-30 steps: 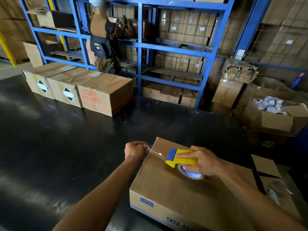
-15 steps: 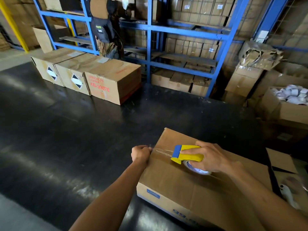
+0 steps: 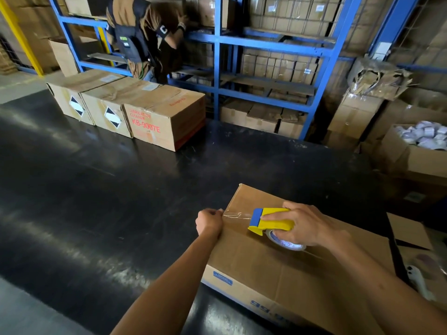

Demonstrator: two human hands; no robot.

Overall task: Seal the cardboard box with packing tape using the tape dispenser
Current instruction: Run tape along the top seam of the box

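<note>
The free tape end (image 3: 235, 215) was pinched in the closed left hand (image 3: 209, 222) at the cardboard box (image 3: 278, 267) edge, apparently as an anchor, while the tape dispenser (image 3: 271, 221) was gripped by the right hand (image 3: 307, 224) on the box top. "KB-9007E" was printed on a farther carton (image 3: 164, 122).

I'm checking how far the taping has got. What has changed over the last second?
The left hand has pressed the tape's free end down at the near-left edge of the cardboard box; a second ago that strip hung slack in the air. The right hand keeps its grip on the tape dispenser, still at the same spot on the box.
</note>
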